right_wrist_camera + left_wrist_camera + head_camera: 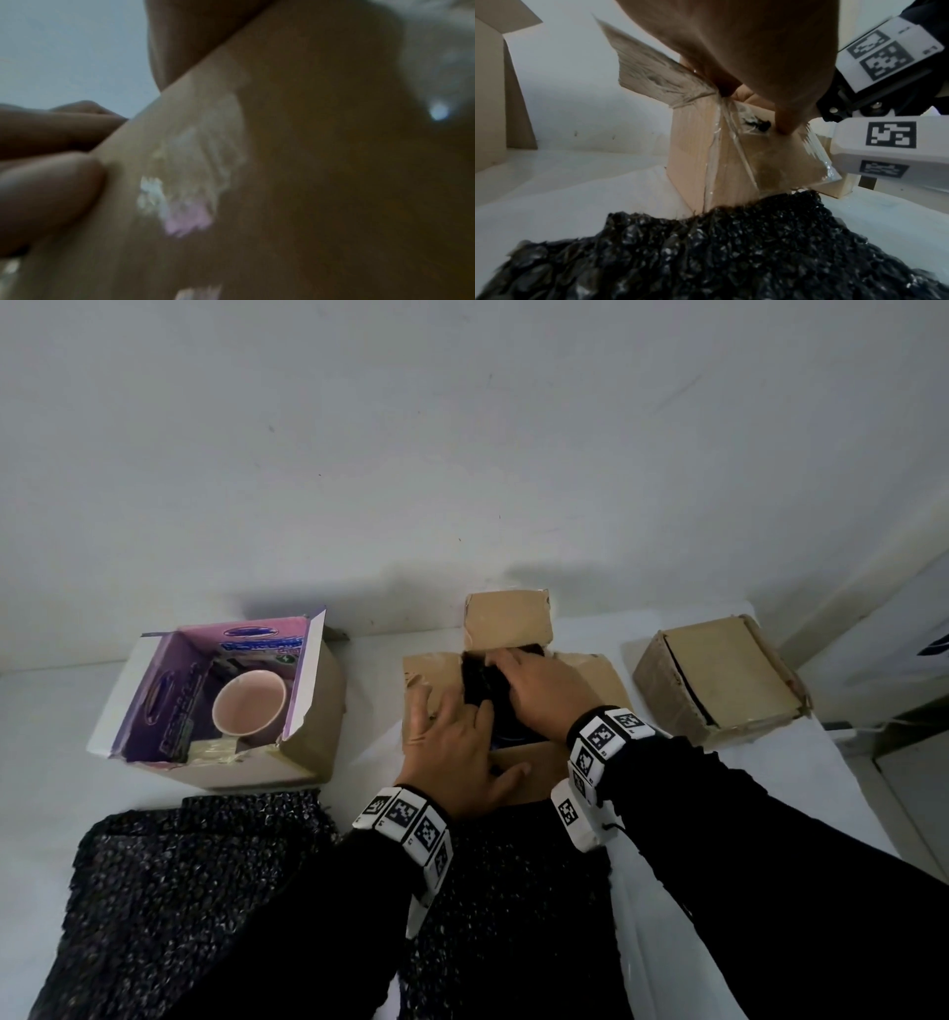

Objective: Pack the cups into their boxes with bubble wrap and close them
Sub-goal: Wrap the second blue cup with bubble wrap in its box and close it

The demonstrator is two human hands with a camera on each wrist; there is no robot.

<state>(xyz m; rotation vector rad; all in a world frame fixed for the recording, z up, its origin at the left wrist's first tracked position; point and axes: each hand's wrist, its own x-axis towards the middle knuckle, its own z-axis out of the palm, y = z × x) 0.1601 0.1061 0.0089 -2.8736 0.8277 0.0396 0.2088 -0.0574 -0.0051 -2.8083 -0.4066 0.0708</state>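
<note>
While the taped box (719,680) at the tabletop's right edge sat closed, both hands worked black bubble wrap (480,683) into the middle box (590,675). The left hand (452,752) lay flat-fingered on it; the right hand (544,690) seemed to grip the wrap. The pink cup (250,706) sat unwrapped in the open left box (308,731).

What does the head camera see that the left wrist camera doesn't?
Only the head view shows the pink cup sitting in the purple-lined box, the closed box on the right, and both hands, the left hand and the right hand, at the middle box. Only the left wrist view shows that box's crinkled clear tape close up. Both show the middle box and the black bubble wrap.
</note>
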